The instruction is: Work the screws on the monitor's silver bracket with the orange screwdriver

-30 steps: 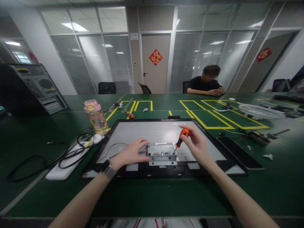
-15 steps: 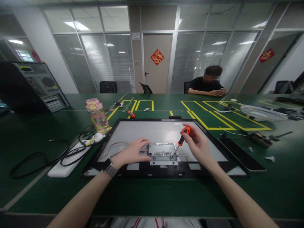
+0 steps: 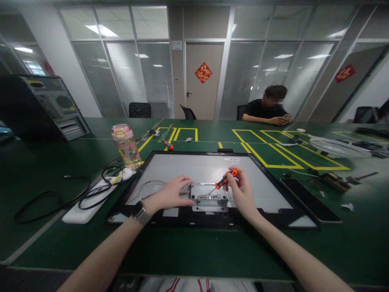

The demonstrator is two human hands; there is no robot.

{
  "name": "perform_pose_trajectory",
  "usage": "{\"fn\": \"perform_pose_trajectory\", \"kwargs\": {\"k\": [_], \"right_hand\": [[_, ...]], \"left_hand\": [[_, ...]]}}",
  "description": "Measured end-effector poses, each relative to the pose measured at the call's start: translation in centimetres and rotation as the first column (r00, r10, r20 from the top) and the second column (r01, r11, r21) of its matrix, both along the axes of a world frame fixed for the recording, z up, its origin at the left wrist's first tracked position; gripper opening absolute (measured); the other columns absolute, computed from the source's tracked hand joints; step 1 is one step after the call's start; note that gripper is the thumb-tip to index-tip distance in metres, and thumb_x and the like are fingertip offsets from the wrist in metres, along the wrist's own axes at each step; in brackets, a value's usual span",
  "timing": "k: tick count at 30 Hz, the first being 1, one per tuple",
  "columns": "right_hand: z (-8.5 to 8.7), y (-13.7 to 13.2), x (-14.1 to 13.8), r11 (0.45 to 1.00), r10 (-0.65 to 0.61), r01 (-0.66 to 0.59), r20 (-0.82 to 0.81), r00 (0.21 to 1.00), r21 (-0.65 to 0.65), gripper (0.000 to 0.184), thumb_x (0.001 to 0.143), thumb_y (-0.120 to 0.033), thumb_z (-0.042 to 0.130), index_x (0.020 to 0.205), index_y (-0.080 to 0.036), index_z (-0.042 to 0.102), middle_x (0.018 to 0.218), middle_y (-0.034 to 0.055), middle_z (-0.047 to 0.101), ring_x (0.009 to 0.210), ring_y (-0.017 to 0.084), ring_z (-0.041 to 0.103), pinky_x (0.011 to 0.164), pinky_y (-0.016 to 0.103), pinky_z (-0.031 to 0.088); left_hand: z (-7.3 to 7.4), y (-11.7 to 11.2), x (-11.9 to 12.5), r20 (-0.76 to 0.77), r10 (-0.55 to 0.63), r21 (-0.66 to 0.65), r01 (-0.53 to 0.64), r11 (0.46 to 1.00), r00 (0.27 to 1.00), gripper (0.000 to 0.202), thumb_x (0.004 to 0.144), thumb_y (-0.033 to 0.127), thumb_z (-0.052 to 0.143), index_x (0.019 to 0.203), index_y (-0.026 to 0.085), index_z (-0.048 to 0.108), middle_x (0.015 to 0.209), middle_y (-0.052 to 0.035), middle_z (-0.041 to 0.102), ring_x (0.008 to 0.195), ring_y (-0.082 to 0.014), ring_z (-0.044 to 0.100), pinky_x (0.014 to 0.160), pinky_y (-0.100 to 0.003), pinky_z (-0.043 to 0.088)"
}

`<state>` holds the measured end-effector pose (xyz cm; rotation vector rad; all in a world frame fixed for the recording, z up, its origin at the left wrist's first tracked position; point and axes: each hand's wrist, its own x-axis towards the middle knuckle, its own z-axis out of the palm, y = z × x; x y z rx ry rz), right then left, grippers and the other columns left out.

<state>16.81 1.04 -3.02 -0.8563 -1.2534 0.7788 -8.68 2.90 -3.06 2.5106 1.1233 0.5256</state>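
Note:
A flat display panel (image 3: 188,163) with a black frame lies back side up on the green table. On its near part sits a silver metal housing (image 3: 208,189) with a row of connectors along its front. My left hand (image 3: 173,192) grips the housing's left end between thumb and fingers. An orange and black screwdriver (image 3: 225,179) is held in the closed fingers of my right hand (image 3: 243,192). Its shaft slants down to the left, with the tip at the left part of the connector row. Thin wires (image 3: 142,187) run out left of the housing, partly behind my left hand.
Left of the panel stand a pink-lidded bottle (image 3: 126,148) and a white power strip (image 3: 88,207) with black cables. A black phone-like slab (image 3: 308,199) lies to the right. Farther off are another screwdriver (image 3: 168,144), a computer tower (image 3: 45,105) and a seated person (image 3: 267,107).
The screwdriver has tilted lower, and its tip has shifted from the right part of the connector row to the left part. My right hand moved left with it; my left hand stayed on the housing.

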Motion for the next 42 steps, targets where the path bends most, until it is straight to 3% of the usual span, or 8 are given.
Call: {"fn": "perform_pose_trajectory", "kwargs": {"k": [12,42], "right_hand": [[-0.4,0.0,-0.1,1.0,-0.017,0.017,0.015,1.0,-0.002,0.028,0.088,-0.044,0.06,0.103,-0.023,0.05,0.079,-0.0022,0.057,0.053,0.011,0.056,0.052,0.027,0.048],[0.1,-1.1,-0.2,0.995,-0.008,-0.006,0.142,0.99,0.099,0.021,0.093,-0.036,0.055,0.11,-0.025,0.05,0.083,-0.0011,0.057,0.059,0.012,0.057,0.058,0.029,0.05]], "left_hand": [[0.5,-0.3,0.2,-0.015,0.001,-0.022,-0.002,1.0,1.0,0.063,0.077,0.051,0.071,0.13,0.022,0.052,0.131,-0.0093,0.05,0.12,-0.0269,0.05,0.104,-0.039,0.04],[-0.2,0.1,0.1,0.012,-0.012,-0.005,0.012,1.0,1.0,0.064,0.076,0.053,0.071,0.13,0.025,0.052,0.13,-0.0074,0.052,0.118,-0.0259,0.051,0.104,-0.038,0.04]]}}
